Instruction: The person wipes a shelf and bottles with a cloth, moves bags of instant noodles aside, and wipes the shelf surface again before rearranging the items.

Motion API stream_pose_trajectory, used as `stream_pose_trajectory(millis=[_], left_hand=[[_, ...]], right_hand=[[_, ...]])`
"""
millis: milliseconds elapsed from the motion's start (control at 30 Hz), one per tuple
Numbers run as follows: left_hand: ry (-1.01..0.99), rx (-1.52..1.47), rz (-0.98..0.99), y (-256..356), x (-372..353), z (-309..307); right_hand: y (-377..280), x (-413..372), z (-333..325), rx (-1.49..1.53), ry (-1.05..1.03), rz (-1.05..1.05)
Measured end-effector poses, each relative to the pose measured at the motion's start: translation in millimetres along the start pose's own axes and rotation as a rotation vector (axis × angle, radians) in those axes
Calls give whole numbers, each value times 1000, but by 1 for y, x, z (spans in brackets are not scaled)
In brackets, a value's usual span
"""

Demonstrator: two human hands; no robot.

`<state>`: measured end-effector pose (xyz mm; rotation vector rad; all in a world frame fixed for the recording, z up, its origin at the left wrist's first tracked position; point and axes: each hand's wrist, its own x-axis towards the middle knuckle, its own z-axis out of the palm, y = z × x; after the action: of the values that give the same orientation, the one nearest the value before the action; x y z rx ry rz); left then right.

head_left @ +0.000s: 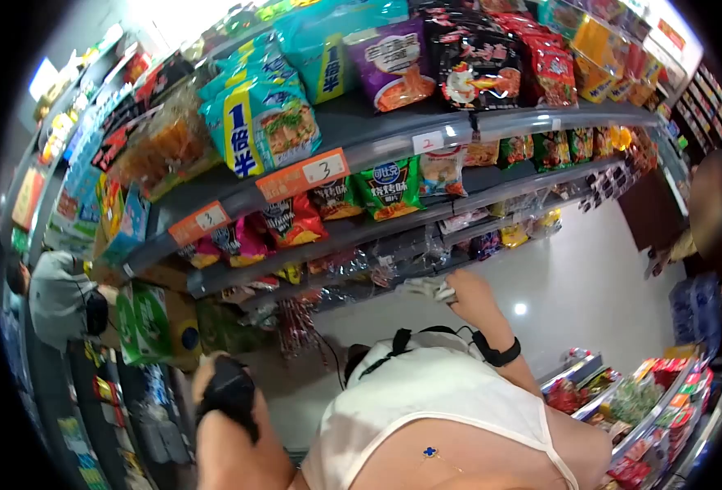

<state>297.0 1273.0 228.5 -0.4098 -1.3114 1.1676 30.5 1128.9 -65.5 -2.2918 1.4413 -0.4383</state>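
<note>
My right hand [467, 292] is closed around a crumpled whitish cloth [428, 288], held beside the lower shelf. Above it run the shelf levels with snack bags, including a green chip bag [387, 189] and a red bag [294, 220]. At the lower left, my left hand [207, 371] is beside a green-and-white carton [143, 322]. A black band [229, 394] covers that wrist, and the fingers are mostly hidden. Another black band [498, 349] circles my right wrist.
Noodle packs such as a turquoise one [265, 122] fill the upper shelf, above orange price tags [305, 174]. A person in grey [55, 298] is at the left, another person [714, 204] at the right. Low snack bins [622, 408] stand at lower right.
</note>
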Motion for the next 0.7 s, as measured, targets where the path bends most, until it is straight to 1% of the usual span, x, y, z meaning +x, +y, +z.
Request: stream_pose_trajectory(millis=[33, 100, 133, 167, 200, 233, 300, 333, 367, 400, 433, 467, 500, 533, 567, 633, 667, 700], left_hand=[[57, 5, 45, 12, -14, 4], [46, 394, -201, 32, -66, 20], [-332, 45, -488, 50, -83, 5], [-672, -171, -841, 67, -100, -10], [-1040, -425, -1155, 66, -109, 9], [-1041, -576, -1351, 74, -130, 39], [-979, -639, -1428, 120, -167, 43], [-973, -645, -1422, 127, -172, 43], [-960, -650, -1418, 134, -174, 42], [-943, -656, -1420, 139, -176, 40], [-976, -633, -1466, 142, -179, 36], [-1010, -603, -1513, 144, -182, 31], [-1046, -570, -1556, 144, -183, 28], [-956, -543, -1503, 142, -190, 33], [-1020, -497, -1541, 139, -189, 33], [-1019, -441, -1574, 142, -201, 31], [-1022, -411, -1668, 145, -203, 31], [-1068, -401, -1696, 147, -208, 31]], right_hand=[[-5, -4, -2, 70, -3, -39], [-15, -13, -9, 206, -23, -124], [-16, -16, -11, 339, -11, -182], [-20, -19, -22, 384, -7, -203], [-27, -23, -40, 434, 5, -227], [-37, -27, -52, 493, 23, -247], [-48, -37, -72, 575, 204, -276], [-49, -39, -82, 595, 289, -290], [-49, -39, -89, 572, 311, -319], [-49, -39, -95, 547, 328, -345], [-51, -41, -99, 522, 336, -370], [-58, -40, -104, 487, 380, -345], [-62, -40, -112, 505, 456, -380], [-67, -40, -122, 525, 538, -417], [-73, -41, -134, 546, 628, -455], [-79, -51, -162, 650, 740, -612], [-80, -56, -176, 733, 745, -731], [-81, -59, -188, 817, 710, -863]])
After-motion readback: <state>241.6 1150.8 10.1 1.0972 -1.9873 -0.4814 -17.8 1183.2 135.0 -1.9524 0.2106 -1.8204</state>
